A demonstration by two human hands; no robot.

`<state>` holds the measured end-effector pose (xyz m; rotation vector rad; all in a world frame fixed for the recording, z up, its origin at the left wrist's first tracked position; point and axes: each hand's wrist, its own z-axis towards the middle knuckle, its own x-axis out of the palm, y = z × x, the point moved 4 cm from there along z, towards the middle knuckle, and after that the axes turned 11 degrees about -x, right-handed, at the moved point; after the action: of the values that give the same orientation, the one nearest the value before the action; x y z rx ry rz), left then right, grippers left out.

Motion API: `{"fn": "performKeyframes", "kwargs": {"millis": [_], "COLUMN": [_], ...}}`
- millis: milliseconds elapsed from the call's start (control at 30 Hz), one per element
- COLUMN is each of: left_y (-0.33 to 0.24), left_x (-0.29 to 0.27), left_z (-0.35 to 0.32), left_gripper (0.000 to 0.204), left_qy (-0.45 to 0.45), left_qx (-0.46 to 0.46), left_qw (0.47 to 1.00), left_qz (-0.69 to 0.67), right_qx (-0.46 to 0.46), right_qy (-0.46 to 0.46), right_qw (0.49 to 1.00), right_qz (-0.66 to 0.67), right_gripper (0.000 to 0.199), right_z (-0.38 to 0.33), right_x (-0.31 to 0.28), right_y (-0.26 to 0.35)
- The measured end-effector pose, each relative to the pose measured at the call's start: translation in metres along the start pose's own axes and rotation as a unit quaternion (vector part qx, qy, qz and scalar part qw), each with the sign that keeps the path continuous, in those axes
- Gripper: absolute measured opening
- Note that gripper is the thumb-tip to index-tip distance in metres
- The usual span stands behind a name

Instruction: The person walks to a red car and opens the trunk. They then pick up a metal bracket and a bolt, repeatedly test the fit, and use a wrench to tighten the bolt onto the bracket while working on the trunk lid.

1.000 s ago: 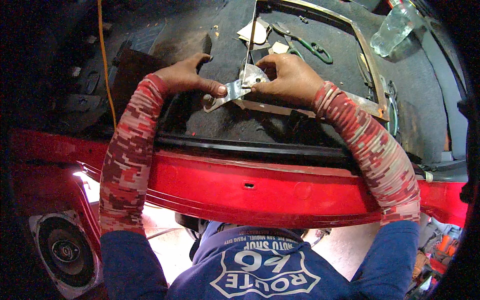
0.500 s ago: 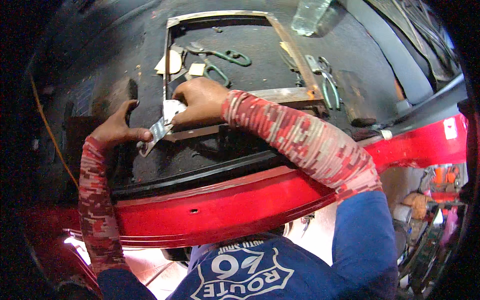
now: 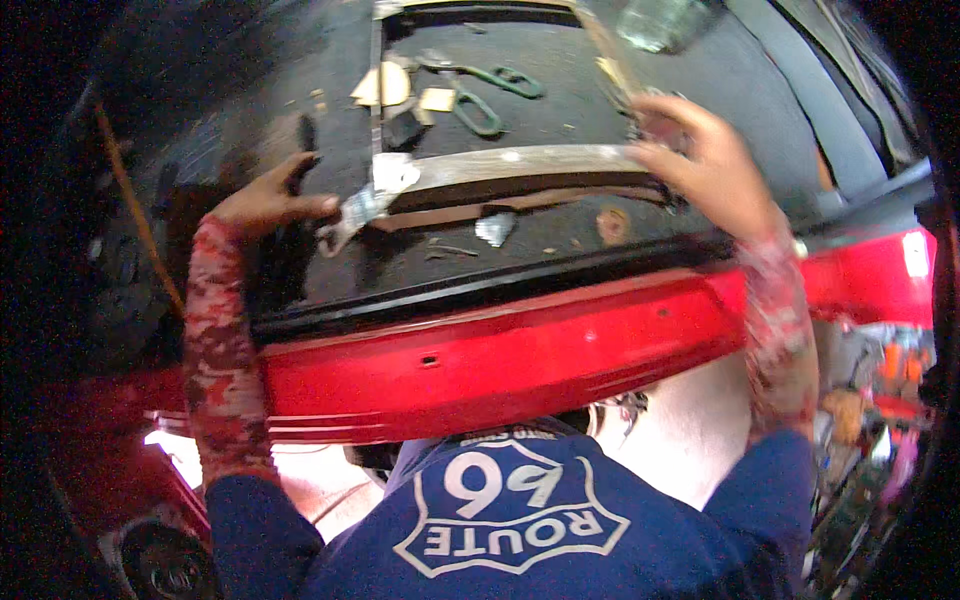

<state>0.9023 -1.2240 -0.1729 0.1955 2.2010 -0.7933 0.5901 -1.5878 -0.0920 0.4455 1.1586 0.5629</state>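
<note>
My left hand (image 3: 270,205) is open at the near left corner of a rectangular metal frame (image 3: 520,165), its thumb and forefinger spread. The thumb tip is beside a shiny metal bracket (image 3: 350,218), and I cannot tell whether they touch. A crumpled whitish piece (image 3: 396,172) sits over that corner. On the other side, my right hand (image 3: 705,155) is at the frame's right corner, blurred, with thumb and fingers apart. It covers the spot where green-handled pliers lay, so they are mostly hidden.
Green-handled snips (image 3: 480,85) lie inside the frame, near pale scraps (image 3: 385,85). A clear plastic bottle (image 3: 655,22) rests at the far right. In front are a crumpled silvery piece (image 3: 494,229), a round brownish disc (image 3: 612,226) and a red car body edge (image 3: 560,345).
My right hand has left the frame's left corner and swung right to the pliers. My left hand stays by the bracket. The whole view has shifted.
</note>
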Motion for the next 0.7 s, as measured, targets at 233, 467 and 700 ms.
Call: {"fn": "performKeyframes", "kwargs": {"millis": [233, 467, 700], "left_y": [0.006, -0.001, -0.009], "left_x": [0.003, -0.003, -0.013], "left_z": [0.004, -0.012, -0.019], "left_gripper": [0.082, 0.053, 0.047], "left_qy": [-0.061, -0.177, -0.260], "left_qx": [0.004, 0.091, 0.131], "left_qw": [0.997, 0.977, 0.952], "left_qz": [-0.043, -0.071, -0.096], "right_qx": [0.189, 0.146, 0.091], "right_qy": [-0.125, -0.060, 0.042], "right_qw": [0.970, 0.965, 0.962], "right_qz": [-0.082, -0.207, -0.254], "right_gripper": [0.040, 0.043, 0.043], "right_z": [-0.098, -0.098, -0.086], "right_x": [-0.041, -0.033, -0.023], "right_y": [-0.057, -0.052, -0.034]}}
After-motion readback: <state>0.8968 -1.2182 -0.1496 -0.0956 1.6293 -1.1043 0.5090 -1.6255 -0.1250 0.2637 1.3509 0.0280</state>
